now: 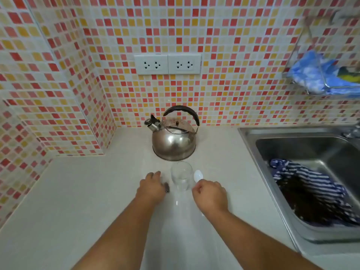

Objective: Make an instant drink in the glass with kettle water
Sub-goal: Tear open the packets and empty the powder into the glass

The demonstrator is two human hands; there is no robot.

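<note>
Kettle (174, 141) stands at frame centre on the counter (78, 191), glass (180, 177) just below it between my hands. Right hand (210, 195) is closed on a white spoon (198, 175); I'd steady the glass before dosing it. Left hand (152, 187) covers something small and dark; grip and object unreadable.

The kettle (173, 141) is shiny metal, its handle matt black. The glass (180, 176) is clear; the spoon (198, 175) looks like white plastic.
</note>
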